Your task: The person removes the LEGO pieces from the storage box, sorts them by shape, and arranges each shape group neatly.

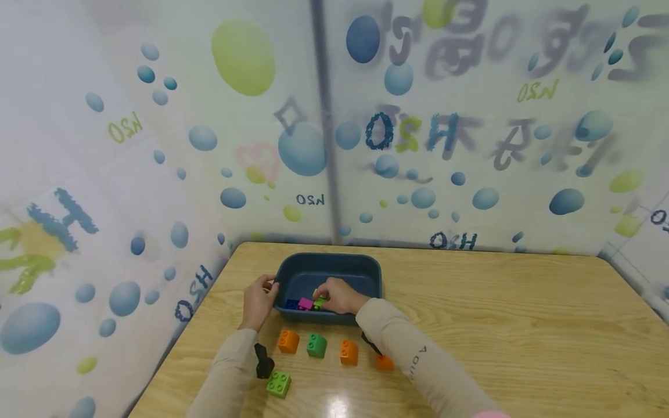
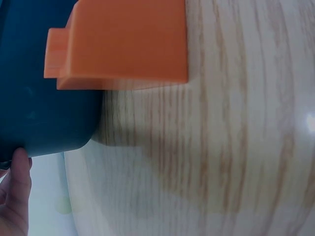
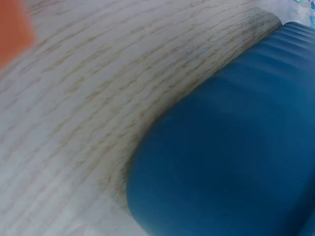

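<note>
My left hand (image 1: 259,299) grips the left rim of a dark blue plastic bin (image 1: 329,259), thumb on the near side; in the left wrist view its fingers (image 2: 19,182) lie against the bin's corner. Inside the bin, my right hand (image 1: 340,295) pinches a light green toy building block (image 1: 319,303) near the front wall. Beside that block lie a magenta block (image 1: 305,303) and a dark blue block (image 1: 292,304). The right wrist view shows only the bin's outer wall (image 3: 221,147) and table, with the hand hidden.
In front of the bin stand an orange block (image 1: 288,341), a green block (image 1: 316,345), and another orange block (image 1: 348,352). A further orange block (image 1: 384,363) is partly under the right sleeve. Nearer lies a light green block (image 1: 279,384). Printed curtains border the wooden table (image 1: 496,302).
</note>
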Demonstrator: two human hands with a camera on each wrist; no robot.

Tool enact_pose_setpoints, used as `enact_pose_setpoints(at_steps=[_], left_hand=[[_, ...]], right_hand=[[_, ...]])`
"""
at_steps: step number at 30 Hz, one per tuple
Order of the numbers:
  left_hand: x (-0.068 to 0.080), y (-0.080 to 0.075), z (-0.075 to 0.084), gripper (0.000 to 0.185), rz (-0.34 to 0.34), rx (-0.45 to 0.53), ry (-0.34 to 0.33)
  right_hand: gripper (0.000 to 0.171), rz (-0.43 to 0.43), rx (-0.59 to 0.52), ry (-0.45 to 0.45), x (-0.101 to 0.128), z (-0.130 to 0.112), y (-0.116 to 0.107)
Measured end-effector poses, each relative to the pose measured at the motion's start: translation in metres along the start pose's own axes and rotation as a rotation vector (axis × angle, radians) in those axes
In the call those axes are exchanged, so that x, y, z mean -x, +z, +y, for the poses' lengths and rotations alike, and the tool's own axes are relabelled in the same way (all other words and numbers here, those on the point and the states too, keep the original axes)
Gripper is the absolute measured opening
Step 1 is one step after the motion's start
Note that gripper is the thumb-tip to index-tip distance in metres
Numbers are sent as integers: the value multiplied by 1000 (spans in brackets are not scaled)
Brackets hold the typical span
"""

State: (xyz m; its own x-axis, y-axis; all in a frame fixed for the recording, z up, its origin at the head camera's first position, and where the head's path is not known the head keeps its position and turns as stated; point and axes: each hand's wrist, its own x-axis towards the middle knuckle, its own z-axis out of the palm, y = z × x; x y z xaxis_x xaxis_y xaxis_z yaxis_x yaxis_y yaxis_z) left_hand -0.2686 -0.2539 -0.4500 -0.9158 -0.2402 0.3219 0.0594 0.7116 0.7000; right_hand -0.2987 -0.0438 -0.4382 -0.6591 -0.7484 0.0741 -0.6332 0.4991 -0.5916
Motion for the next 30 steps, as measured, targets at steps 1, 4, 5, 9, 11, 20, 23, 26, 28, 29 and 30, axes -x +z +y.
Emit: enact_pose_setpoints(at_steps=[1,4,5,9,11,20,23,26,28,29,30], left_hand=[[0,0,0,20,0,-1,1],[0,-1,1,20,-2,-1,2],[0,-1,1,21,-3,0,2],[1,-1,1,20,-5,0,2],[1,-1,1,21,-9,-4,-2],[1,-2,3,21,-17,-14,-11],[1,-2,3,22,-18,-21,-15],[1,-1,3,22,-22,-20,-21],[1,-1,2,22,-25,-19,-23],[1,-1,2,22,-25,-18,-24],[1,-1,2,22,-25,-17,-24]], right_hand=[[22,-6,2,-1,0,1,0],[24,-31,6,-2,0,1,-2],[25,-41,7,5,0,0,-3],[30,-80,-13,50,2,-2,-5],[32,-90,-23,72,3,-2,-6],[33,-94,-23,97,7,-5,-9],[33,-77,-3,84,6,-3,-9],[32,-65,7,74,0,8,-4],[32,-63,11,64,-5,20,2],[30,-49,10,20,-11,35,9],[30,-49,11,18,-13,39,11]])
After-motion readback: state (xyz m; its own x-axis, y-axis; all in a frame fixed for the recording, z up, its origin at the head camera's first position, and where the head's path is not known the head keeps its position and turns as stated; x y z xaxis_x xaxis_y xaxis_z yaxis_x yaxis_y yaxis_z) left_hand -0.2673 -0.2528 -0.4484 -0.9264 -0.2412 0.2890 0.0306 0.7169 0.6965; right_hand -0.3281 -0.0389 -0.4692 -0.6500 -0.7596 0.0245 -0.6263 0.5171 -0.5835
